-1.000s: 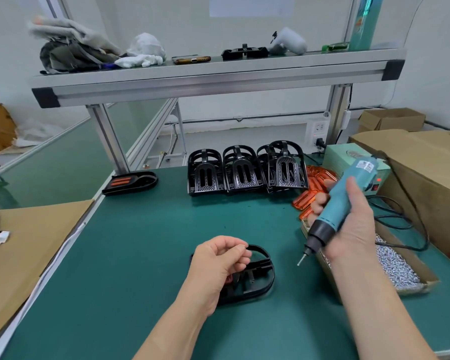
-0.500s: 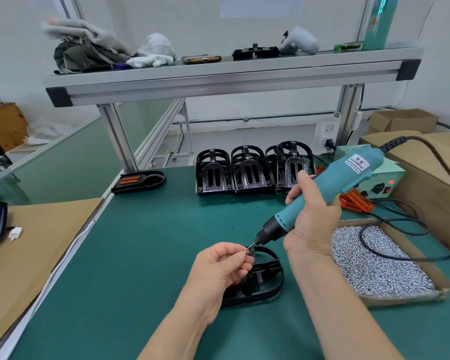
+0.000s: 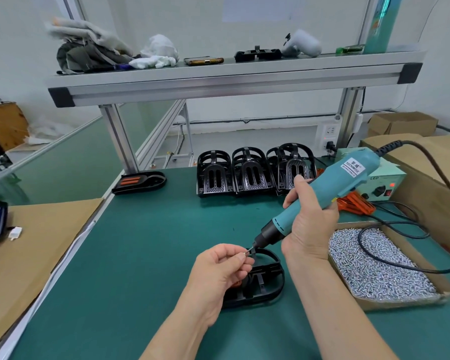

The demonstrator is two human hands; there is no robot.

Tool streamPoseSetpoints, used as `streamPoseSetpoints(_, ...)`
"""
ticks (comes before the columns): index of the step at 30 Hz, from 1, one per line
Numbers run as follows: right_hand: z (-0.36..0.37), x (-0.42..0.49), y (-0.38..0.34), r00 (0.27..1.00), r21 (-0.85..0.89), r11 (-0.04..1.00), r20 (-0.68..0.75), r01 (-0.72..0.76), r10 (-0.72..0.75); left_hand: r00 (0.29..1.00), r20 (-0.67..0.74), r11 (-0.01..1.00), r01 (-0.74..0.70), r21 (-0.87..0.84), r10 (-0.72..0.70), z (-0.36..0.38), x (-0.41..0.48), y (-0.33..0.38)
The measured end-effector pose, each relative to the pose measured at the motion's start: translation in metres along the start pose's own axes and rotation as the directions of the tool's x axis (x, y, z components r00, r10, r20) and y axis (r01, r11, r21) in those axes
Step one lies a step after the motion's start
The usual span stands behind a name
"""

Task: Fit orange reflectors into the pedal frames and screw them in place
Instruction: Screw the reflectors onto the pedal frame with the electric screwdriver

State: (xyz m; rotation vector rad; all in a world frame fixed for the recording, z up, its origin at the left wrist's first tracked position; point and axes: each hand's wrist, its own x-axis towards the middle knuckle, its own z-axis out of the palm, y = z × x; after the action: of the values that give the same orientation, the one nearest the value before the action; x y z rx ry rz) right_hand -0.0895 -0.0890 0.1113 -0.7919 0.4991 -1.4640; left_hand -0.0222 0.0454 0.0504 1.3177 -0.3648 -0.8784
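The left hand [image 3: 218, 274] covers the near side of the pedal frame [image 3: 268, 268], leaving only a sliver of orange reflector [image 3: 236, 283] under its fingers. The screw [image 3: 245, 253] it pinches at the tip of the screwdriver [image 3: 343, 180] is a mere glint, too small to tell how it sits.

free: bare mat [image 3: 146, 255] left of pedal frame [image 3: 268, 284] | blocked: screw box [image 3: 400, 302] right, stacked frames [image 3: 252, 172] behind

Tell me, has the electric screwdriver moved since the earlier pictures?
Yes. The electric screwdriver tip has gone left, from the left edge of the box of screws to over the pedal frame, where the left hand pinches a screw.
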Motion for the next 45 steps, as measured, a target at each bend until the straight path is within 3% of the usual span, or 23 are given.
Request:
streamPoseSetpoints(5,0.001,0.0,0.001,0.999,-0.008,1.0,-0.051,0.007,-0.007,0.987,-0.068,0.977,-0.13,0.171,0.143,0.005,-0.006,-0.002)
streamPoseSetpoints(11,0.005,0.009,0.002,0.994,0.015,0.999,-0.097,-0.041,0.042,0.923,-0.114,0.866,-0.296,0.402,0.368,0.016,-0.01,-0.002)
streamPoseSetpoints(16,0.005,0.009,-0.002,0.995,0.019,1.0,0.096,0.005,-0.007,0.989,-0.057,0.963,-0.12,0.243,0.138,0.015,-0.008,0.004)
streamPoseSetpoints(20,0.011,0.005,-0.001,0.999,-0.009,0.999,0.016,0.043,-0.043,0.984,-0.073,0.965,-0.143,0.222,0.162,0.013,-0.007,0.004)
streamPoseSetpoints(24,0.014,0.004,0.0,0.999,-0.012,1.0,-0.043,0.014,-0.015,0.95,-0.101,0.907,-0.244,0.343,0.294,0.013,-0.007,0.0)
streamPoseSetpoints(30,0.013,-0.001,0.004,1.0,-0.047,0.999,-0.02,0.018,-0.019,0.919,-0.04,0.809,-0.324,0.491,0.392,0.005,-0.004,-0.003)
streamPoseSetpoints(35,0.013,-0.005,0.009,1.0,-0.075,0.997,0.014,0.02,-0.019,0.874,0.026,0.657,-0.384,0.649,0.485,-0.004,-0.002,-0.005)
streamPoseSetpoints(41,0.018,-0.008,0.011,0.997,-0.094,0.994,0.068,0.05,-0.044,0.861,0.037,0.641,-0.405,0.652,0.507,-0.013,-0.004,0.0)
streamPoseSetpoints(45,0.018,-0.007,0.009,0.993,-0.109,0.991,0.104,0.072,-0.061,0.851,0.143,0.488,-0.419,0.766,0.505,-0.037,-0.01,-0.004)
